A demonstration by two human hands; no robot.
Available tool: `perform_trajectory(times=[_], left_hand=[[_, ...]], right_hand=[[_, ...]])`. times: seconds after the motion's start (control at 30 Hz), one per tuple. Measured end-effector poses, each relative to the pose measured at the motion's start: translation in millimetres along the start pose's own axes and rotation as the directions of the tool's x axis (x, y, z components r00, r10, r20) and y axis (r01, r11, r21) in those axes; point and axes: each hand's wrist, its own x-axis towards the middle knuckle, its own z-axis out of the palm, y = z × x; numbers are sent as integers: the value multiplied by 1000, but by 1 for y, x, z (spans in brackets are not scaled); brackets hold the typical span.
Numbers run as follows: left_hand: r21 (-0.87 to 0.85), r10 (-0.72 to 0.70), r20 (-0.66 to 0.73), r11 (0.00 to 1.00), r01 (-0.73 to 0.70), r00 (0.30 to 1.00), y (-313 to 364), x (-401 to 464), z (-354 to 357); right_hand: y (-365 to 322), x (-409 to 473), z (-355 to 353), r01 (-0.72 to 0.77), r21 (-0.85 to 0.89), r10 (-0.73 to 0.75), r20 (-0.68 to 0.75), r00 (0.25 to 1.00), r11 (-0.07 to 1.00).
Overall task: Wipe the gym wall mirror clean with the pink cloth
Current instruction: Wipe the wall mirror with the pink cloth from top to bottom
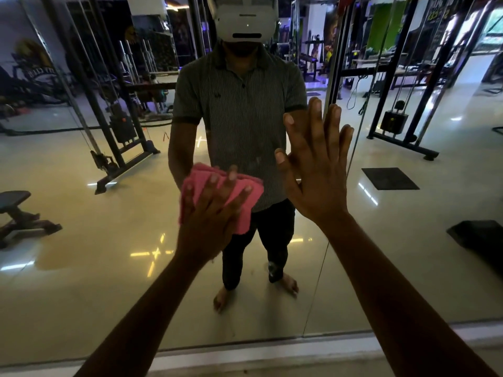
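Note:
The wall mirror (81,268) fills the head view and reflects me and the gym behind. My left hand (209,216) lies flat with straight, spread fingers and presses the folded pink cloth (245,210) against the glass, just below the mirror's middle. Pink cloth shows around and above the fingers. My right hand (318,170) rests flat on the glass to the right of the cloth, fingers straight and pointing up, holding nothing. Faint smudges show on the glass above the cloth.
A vertical seam (351,159) between mirror panels runs just right of my right hand. The mirror's lower edge meets a pale ledge (245,352) along the bottom. Reflected in the glass are a cable machine (119,137), a bench (19,213) and floor mats (389,178).

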Motion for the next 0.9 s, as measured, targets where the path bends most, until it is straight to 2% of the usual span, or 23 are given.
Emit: perform_trajectory(times=[0.03, 0.07, 0.13, 0.17, 0.2, 0.27, 0.3, 0.33, 0.4, 0.47, 0.5, 0.57, 0.63, 0.7, 0.77, 0.83, 0.87, 0.9], left_hand=[[-7, -54, -26, 999, 54, 998, -5, 6, -5], [-31, -168, -73, 986, 166, 983, -7, 22, -11], [-88, -399, -137, 917, 390, 907, 0, 60, -18], [-102, -413, -127, 910, 402, 902, 9, 72, -18], [-108, -348, -100, 935, 338, 932, 18, 74, -14], [-103, -98, 1, 990, 98, 995, 28, 49, -3], [-85, -6, 35, 996, 9, 999, 23, 31, 0], [-72, 18, 44, 997, -15, 999, 12, 18, -1], [-62, -119, -32, 991, 117, 992, -7, 23, -13], [-88, -366, -145, 930, 356, 919, -11, 59, -25], [-103, -420, -166, 907, 408, 892, -5, 77, -28], [-109, -323, -137, 945, 310, 936, 14, 87, -24], [-77, -110, -47, 991, 106, 993, 19, 59, -14], [-3, -21, -13, 1000, 21, 1000, -1, 34, -17], [5, -159, -97, 987, 160, 982, -17, 50, -28], [-23, -363, -176, 931, 365, 915, -13, 92, -38], [-26, -381, -167, 924, 382, 910, -5, 105, -37], [-34, -322, -138, 947, 320, 937, 4, 108, -34]], right_hand=[[2, 0, -1, 2, 1, -2, 5, 1000, 1000], [3, 1, -2, 4, -1, -4, 10, 1000, 1000], [3, 1, -2, 0, -7, 0, 12, 1000, 1000], [2, 0, -1, -5, -8, 5, 12, 1000, 1000], [2, 0, -1, -5, -6, 5, 14, 1000, 1000], [3, 0, -2, 7, -2, -7, 23, 1000, 1000], [5, 0, -4, 14, -3, -14, 28, 1000, 1000], [7, -1, -5, 23, -2, -23, 35, 999, 1000], [10, -1, -6, 30, -9, -29, 42, 999, 1000], [9, -1, -5, 28, -18, -27, 44, 999, 999], [9, -1, -5, 27, -17, -26, 41, 999, 999], [8, -1, -5, 26, -12, -25, 38, 999, 1000], [9, -2, -6, 29, -8, -28, 45, 999, 1000], [11, -2, -7, 36, -5, -36, 53, 998, 999], [10, -1, -7, 31, -5, -31, 51, 998, 999], [8, -2, -6, 24, -4, -24, 41, 999, 1000], [8, -2, -6, 23, -4, -23, 38, 999, 1000], [7, -2, -6, 24, -5, -24, 36, 999, 1000]])
